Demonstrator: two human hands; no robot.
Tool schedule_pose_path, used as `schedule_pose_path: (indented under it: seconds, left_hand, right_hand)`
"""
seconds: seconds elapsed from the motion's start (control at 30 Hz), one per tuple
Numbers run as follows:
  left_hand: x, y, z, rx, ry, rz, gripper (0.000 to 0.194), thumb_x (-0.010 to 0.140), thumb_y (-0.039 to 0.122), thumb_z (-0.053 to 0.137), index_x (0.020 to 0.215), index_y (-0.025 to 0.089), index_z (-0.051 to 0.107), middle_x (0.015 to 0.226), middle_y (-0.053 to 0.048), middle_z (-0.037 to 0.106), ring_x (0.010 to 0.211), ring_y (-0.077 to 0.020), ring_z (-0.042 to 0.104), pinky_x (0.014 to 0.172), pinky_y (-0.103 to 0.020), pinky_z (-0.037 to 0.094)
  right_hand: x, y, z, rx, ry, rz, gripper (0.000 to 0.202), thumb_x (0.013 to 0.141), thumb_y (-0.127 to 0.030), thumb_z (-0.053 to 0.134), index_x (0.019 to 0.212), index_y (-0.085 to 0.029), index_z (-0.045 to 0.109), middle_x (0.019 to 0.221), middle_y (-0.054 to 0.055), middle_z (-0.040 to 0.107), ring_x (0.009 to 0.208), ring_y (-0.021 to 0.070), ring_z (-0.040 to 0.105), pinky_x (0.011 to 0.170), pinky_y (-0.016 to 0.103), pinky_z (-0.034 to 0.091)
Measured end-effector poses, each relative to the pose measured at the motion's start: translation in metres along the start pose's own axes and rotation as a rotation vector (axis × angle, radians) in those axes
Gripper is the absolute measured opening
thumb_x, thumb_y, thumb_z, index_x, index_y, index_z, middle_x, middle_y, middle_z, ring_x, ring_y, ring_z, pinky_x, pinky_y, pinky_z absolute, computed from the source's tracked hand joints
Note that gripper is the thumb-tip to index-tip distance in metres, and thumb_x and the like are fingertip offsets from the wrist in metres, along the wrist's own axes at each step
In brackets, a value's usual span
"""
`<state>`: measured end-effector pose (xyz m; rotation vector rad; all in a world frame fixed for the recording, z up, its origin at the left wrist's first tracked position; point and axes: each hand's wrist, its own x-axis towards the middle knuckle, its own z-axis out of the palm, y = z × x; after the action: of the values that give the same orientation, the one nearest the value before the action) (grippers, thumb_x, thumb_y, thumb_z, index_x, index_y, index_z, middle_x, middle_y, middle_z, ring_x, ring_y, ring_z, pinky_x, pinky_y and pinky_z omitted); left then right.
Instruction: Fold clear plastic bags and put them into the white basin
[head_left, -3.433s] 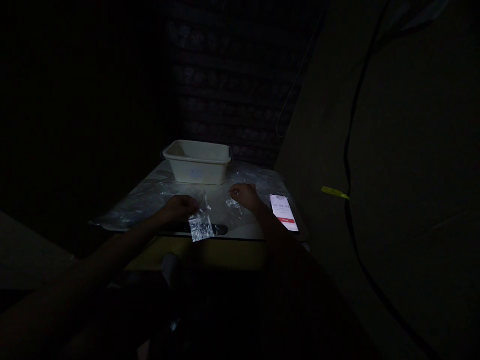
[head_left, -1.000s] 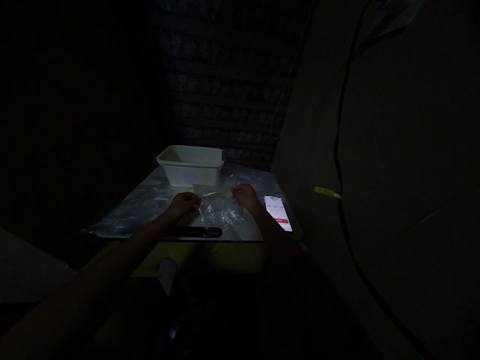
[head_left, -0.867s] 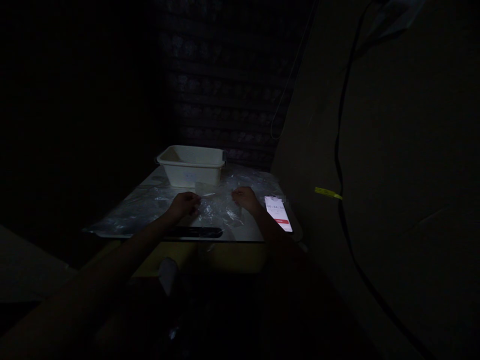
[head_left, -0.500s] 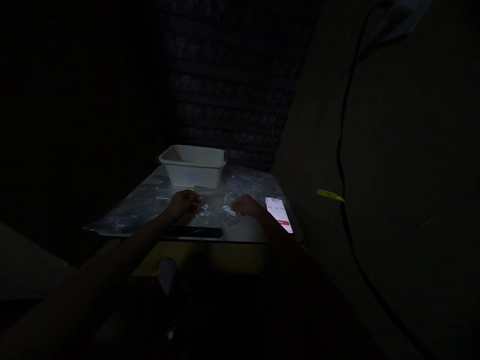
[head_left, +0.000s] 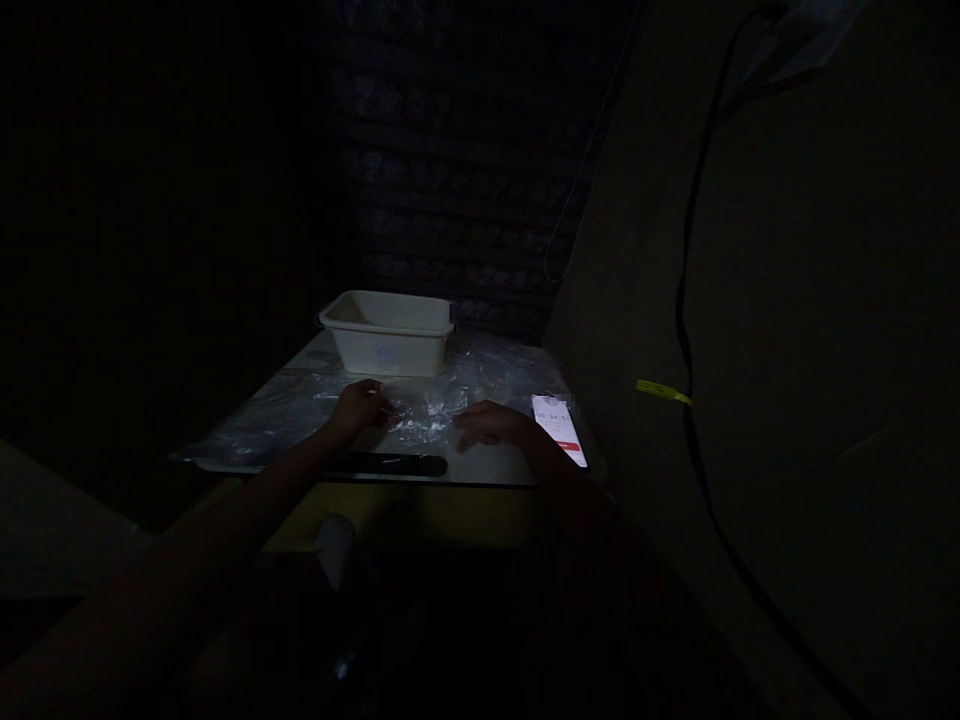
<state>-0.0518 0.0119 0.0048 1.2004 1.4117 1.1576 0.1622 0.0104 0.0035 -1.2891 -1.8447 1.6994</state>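
A crinkled piece of clear plastic (head_left: pixel 421 428) lies between my two hands over the table, shining in the dim light. Its exact shape is too dark to make out. My left hand (head_left: pixel 360 412) is at its left edge, fingers curled together on the plastic. On the other side my right hand (head_left: pixel 491 425) is open, its fingers stretched out and pointing left at the plastic's right edge. Just below the left hand, a long dark flat bar (head_left: pixel 397 464) runs along the table's front edge.
A cream plastic tub (head_left: pixel 394 350) stands at the back of the table. More clear plastic sheeting (head_left: pixel 259 415) spreads across the left and back. A lit phone (head_left: pixel 557 430) showing a timer lies at the right. A black cable (head_left: pixel 684 330) with a yellow tag hangs along the right wall.
My right hand has opened from a pinch and its fingers now stretch out, slightly lower. The plastic that was drawn toward it has gathered nearer the middle. My left hand has barely moved.
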Motion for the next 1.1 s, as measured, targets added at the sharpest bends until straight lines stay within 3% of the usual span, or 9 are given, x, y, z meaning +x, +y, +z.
schedule_pose_path:
  seconds: [0.2, 0.33, 0.43, 0.53, 0.63, 0.7, 0.77, 0.9, 1.1]
  left_hand:
    - [0.004, -0.001, 0.0, 0.044, 0.042, -0.023, 0.013, 0.06, 0.005, 0.044, 0.069, 0.014, 0.043, 0.043, 0.003, 0.052, 0.034, -0.0118, 0.051, 0.038, -0.022, 0.04]
    - [0.005, -0.003, 0.001, 0.043, 0.011, -0.037, 0.013, 0.063, 0.005, 0.039, 0.071, 0.015, 0.04, 0.044, 0.003, 0.052, 0.033, -0.0112, 0.05, 0.037, -0.022, 0.04]
    - [0.004, -0.004, 0.004, 0.07, -0.026, -0.036, 0.01, 0.066, 0.007, 0.038, 0.071, 0.016, 0.04, 0.046, 0.003, 0.051, 0.034, -0.0115, 0.051, 0.036, -0.022, 0.04]
    - [0.004, -0.005, 0.008, 0.108, -0.051, -0.036, 0.009, 0.067, 0.01, 0.04, 0.075, 0.014, 0.042, 0.047, 0.004, 0.05, 0.036, -0.0118, 0.052, 0.037, -0.023, 0.041]
    - [0.003, -0.004, 0.011, 0.122, -0.062, 0.007, 0.027, 0.064, 0.009, 0.045, 0.09, 0.014, 0.043, 0.053, 0.004, 0.051, 0.037, -0.0098, 0.052, 0.041, -0.023, 0.043]
    - [0.002, -0.003, 0.012, 0.148, -0.089, 0.069, 0.036, 0.061, 0.008, 0.048, 0.096, 0.015, 0.043, 0.061, 0.002, 0.054, 0.038, -0.0082, 0.051, 0.042, -0.022, 0.043]
    - [0.001, -0.001, 0.014, 0.195, -0.125, 0.105, 0.03, 0.061, 0.009, 0.049, 0.09, 0.014, 0.048, 0.063, 0.001, 0.055, 0.037, -0.0079, 0.051, 0.04, -0.02, 0.042]
    - [0.002, 0.0, 0.016, 0.234, -0.112, 0.127, 0.007, 0.062, 0.019, 0.05, 0.064, 0.013, 0.052, 0.044, 0.003, 0.049, 0.032, -0.0101, 0.048, 0.034, -0.02, 0.038]
    - [0.005, 0.0, 0.015, 0.112, -0.053, 0.139, 0.016, 0.062, 0.028, 0.051, 0.062, 0.013, 0.052, 0.043, 0.002, 0.051, 0.033, -0.0104, 0.048, 0.036, -0.02, 0.037]
  right_hand:
    - [-0.008, -0.005, -0.003, -0.031, -0.053, 0.149, 0.02, 0.072, -0.033, 0.042, 0.068, -0.013, 0.046, 0.047, 0.001, 0.059, 0.025, 0.0009, 0.022, 0.028, 0.015, 0.015]
    - [-0.011, -0.003, -0.007, -0.158, -0.009, 0.148, 0.021, 0.071, -0.029, 0.043, 0.06, -0.012, 0.048, 0.045, 0.001, 0.057, 0.026, 0.0007, 0.022, 0.028, 0.015, 0.016]
    - [-0.009, 0.001, -0.008, -0.335, 0.111, 0.115, 0.019, 0.068, -0.025, 0.046, 0.056, -0.011, 0.051, 0.046, 0.0, 0.056, 0.029, 0.0013, 0.029, 0.031, 0.016, 0.023]
    - [-0.003, 0.008, -0.009, -0.558, 0.283, 0.058, 0.014, 0.063, -0.024, 0.052, 0.064, -0.011, 0.056, 0.058, 0.002, 0.059, 0.044, 0.0056, 0.046, 0.042, 0.017, 0.033]
    - [0.003, 0.014, -0.009, -0.698, 0.52, -0.008, 0.03, 0.055, -0.024, 0.059, 0.084, -0.015, 0.056, 0.081, 0.003, 0.059, 0.07, 0.012, 0.053, 0.058, 0.02, 0.039]
    - [0.005, 0.017, -0.009, -0.702, 0.597, -0.02, 0.042, 0.053, -0.024, 0.061, 0.094, -0.018, 0.052, 0.088, 0.003, 0.057, 0.078, 0.0143, 0.052, 0.064, 0.022, 0.039]
    - [0.006, 0.018, -0.008, -0.672, 0.609, -0.027, 0.045, 0.055, -0.024, 0.06, 0.098, -0.018, 0.05, 0.087, 0.004, 0.057, 0.079, 0.0158, 0.052, 0.067, 0.025, 0.039]
    - [0.006, 0.015, -0.009, -0.623, 0.605, -0.051, 0.045, 0.055, -0.023, 0.061, 0.099, -0.017, 0.05, 0.085, 0.005, 0.056, 0.08, 0.0172, 0.051, 0.07, 0.028, 0.039]
    - [0.006, 0.014, -0.007, -0.523, 0.585, -0.131, 0.046, 0.052, -0.015, 0.061, 0.096, -0.019, 0.05, 0.083, 0.002, 0.054, 0.077, 0.015, 0.051, 0.068, 0.027, 0.04]
